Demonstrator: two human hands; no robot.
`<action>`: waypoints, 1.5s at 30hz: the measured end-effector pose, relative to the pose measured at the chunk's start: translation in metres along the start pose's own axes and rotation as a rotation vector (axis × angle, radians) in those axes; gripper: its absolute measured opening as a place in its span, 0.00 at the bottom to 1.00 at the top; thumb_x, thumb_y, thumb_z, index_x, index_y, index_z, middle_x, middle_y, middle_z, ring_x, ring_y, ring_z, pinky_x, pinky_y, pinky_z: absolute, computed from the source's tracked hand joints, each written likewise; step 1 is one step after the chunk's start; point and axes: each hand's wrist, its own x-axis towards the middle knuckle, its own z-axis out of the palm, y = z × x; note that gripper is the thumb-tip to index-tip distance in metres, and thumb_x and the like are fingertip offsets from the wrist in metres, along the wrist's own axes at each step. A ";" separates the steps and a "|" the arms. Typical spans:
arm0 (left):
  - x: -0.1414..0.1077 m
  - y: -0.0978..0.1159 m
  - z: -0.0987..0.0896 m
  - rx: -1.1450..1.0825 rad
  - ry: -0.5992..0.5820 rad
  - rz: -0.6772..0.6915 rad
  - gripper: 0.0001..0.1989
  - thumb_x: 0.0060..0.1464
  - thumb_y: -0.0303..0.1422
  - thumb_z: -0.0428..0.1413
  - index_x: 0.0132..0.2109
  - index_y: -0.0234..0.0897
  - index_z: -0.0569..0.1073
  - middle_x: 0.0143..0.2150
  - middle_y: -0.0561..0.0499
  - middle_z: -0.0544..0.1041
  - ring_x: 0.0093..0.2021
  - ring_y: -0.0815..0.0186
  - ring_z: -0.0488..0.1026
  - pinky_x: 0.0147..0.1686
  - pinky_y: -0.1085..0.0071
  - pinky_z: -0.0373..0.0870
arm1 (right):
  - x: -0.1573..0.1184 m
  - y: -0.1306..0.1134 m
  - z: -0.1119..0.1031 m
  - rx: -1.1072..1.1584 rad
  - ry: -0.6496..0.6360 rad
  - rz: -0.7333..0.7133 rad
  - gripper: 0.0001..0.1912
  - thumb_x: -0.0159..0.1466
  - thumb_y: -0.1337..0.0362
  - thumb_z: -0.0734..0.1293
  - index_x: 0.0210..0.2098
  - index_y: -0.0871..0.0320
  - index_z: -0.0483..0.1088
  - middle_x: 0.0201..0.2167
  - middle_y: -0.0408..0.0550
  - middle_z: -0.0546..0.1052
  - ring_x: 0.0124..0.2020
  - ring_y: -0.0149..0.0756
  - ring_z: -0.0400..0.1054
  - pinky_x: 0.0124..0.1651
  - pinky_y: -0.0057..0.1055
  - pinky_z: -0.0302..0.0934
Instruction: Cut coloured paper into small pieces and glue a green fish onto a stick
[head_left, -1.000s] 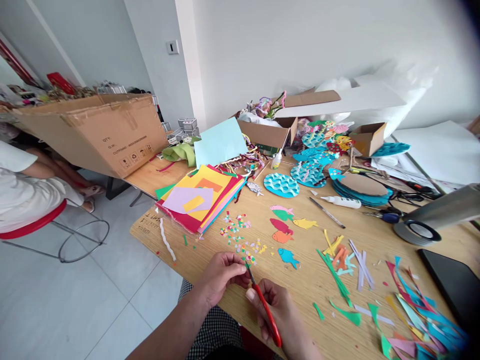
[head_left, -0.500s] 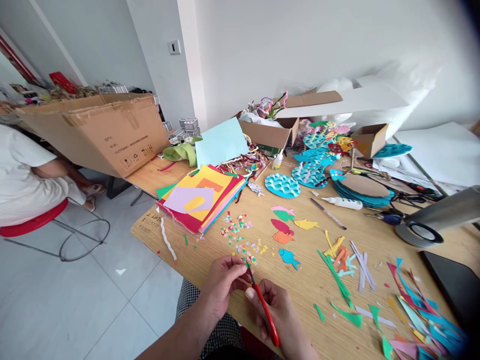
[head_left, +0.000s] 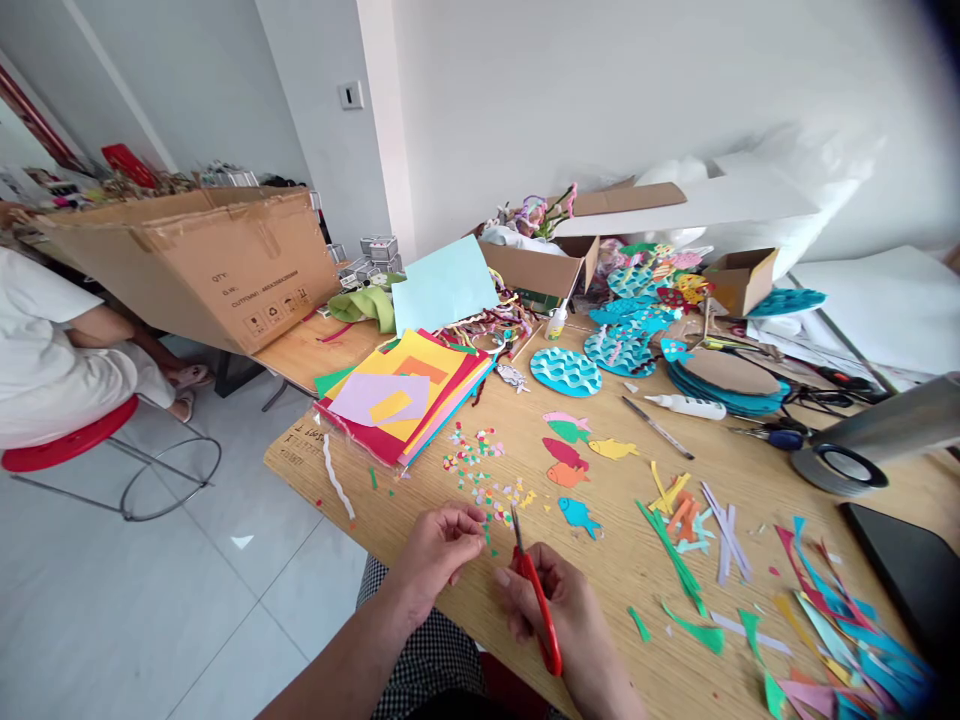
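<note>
My right hand (head_left: 555,610) is wrapped round red-handled scissors (head_left: 541,615), their blades together and pointing away from me above the table's front edge. To their left, thumb and fingers of my left hand (head_left: 444,545) are pressed together; whatever is between them is hidden or too small to make out. Just beyond my left fingertips lie small green paper bits and a scatter of coloured paper confetti (head_left: 472,450). Several cut paper fish lie farther right, among them a blue fish (head_left: 579,516), an orange fish (head_left: 568,474) and a yellow fish (head_left: 613,448).
Stacked coloured paper (head_left: 405,400) lies at the left of the table. Paper strips (head_left: 675,565), a pen (head_left: 657,427), a glue bottle (head_left: 686,406) and a black phone-like slab (head_left: 900,570) lie to the right. A large cardboard box (head_left: 225,265) and a seated person (head_left: 52,350) are at left.
My right hand has drawn the scissors right, away from my left hand, and their blades have swung more upright. My left hand has shifted slightly left.
</note>
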 end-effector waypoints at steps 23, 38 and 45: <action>0.000 0.011 -0.003 0.316 -0.243 0.053 0.02 0.41 0.29 0.60 0.25 0.34 0.75 0.39 0.47 0.75 0.39 0.61 0.71 0.39 0.70 0.62 | 0.004 -0.018 -0.001 0.007 0.111 -0.156 0.20 0.43 0.53 0.75 0.23 0.57 0.63 0.20 0.41 0.68 0.22 0.31 0.61 0.26 0.27 0.56; 0.003 0.005 0.003 0.212 -0.161 0.070 0.03 0.44 0.29 0.58 0.25 0.33 0.74 0.37 0.48 0.75 0.29 0.70 0.66 0.27 0.74 0.57 | 0.004 -0.011 0.000 0.066 0.144 -0.140 0.20 0.43 0.54 0.75 0.24 0.57 0.62 0.20 0.40 0.67 0.22 0.31 0.60 0.26 0.27 0.55; 0.003 0.003 0.004 0.143 -0.154 0.052 0.05 0.42 0.30 0.60 0.26 0.32 0.73 0.41 0.46 0.75 0.28 0.72 0.65 0.21 0.77 0.53 | 0.005 -0.005 -0.001 0.075 0.125 -0.148 0.22 0.44 0.52 0.76 0.25 0.57 0.62 0.21 0.39 0.66 0.23 0.30 0.60 0.26 0.27 0.55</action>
